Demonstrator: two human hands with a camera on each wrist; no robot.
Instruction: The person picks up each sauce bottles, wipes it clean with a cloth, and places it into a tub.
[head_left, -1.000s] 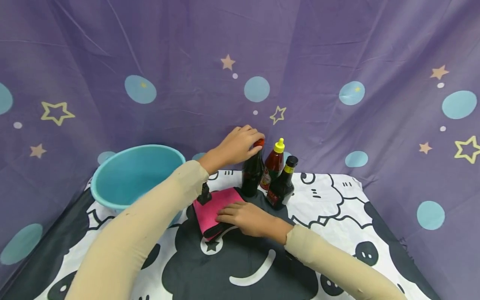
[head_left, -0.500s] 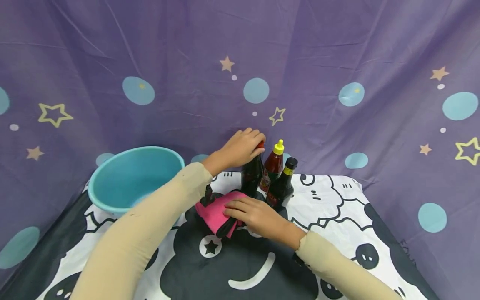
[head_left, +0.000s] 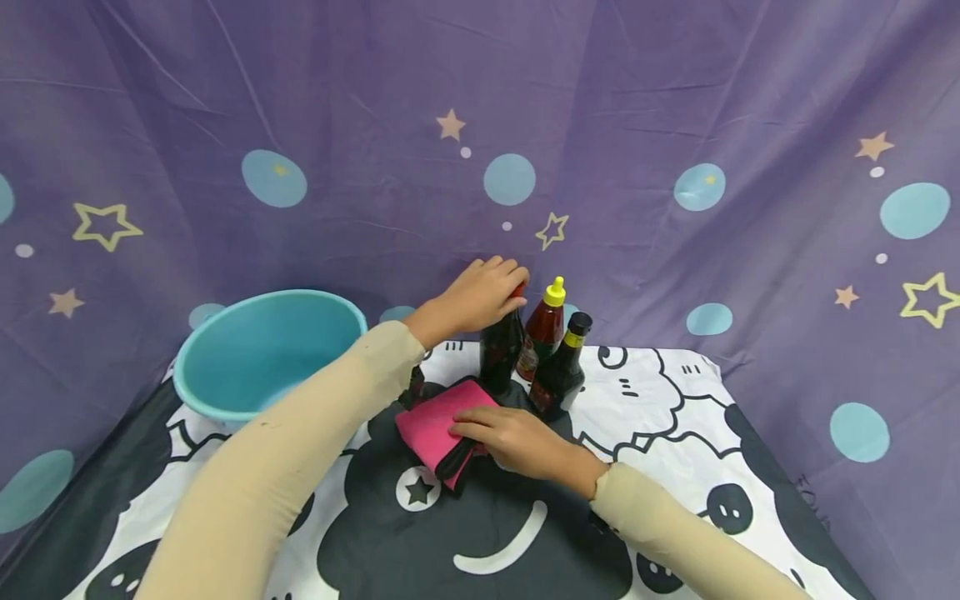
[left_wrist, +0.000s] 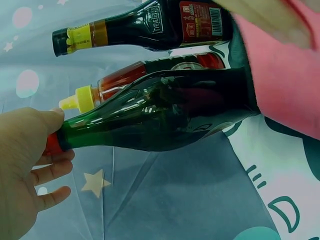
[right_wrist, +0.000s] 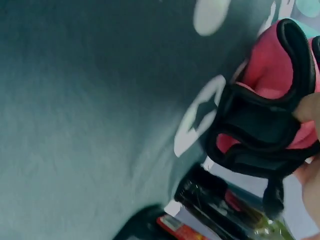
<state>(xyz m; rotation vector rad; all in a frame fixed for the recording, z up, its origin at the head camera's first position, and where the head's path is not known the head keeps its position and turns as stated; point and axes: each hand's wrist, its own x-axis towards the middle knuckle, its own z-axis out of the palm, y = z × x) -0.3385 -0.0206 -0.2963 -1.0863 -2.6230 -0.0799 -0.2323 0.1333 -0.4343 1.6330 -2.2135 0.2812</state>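
Observation:
My left hand (head_left: 480,293) grips the red-capped neck of a tall dark glass bottle (head_left: 501,354) that stands at the back of the table. In the left wrist view the fingers (left_wrist: 30,150) wrap round the cap end of that bottle (left_wrist: 165,115). My right hand (head_left: 502,435) pinches the near edge of a pink cloth with black trim (head_left: 431,421) just in front of the bottle. That edge is lifted and folded, as the cloth (right_wrist: 265,107) shows in the right wrist view.
A red sauce bottle with a yellow cap (head_left: 546,325) and a dark bottle with a black cap (head_left: 562,371) stand right of the held bottle. A teal basin (head_left: 262,350) sits at the back left. A small black object (head_left: 415,385) is partly hidden behind my left forearm. Purple star-print fabric walls the table.
My right hand went from lying flat on the pink cloth to pinching its near edge and lifting it. The left hand stays on the bottle neck.

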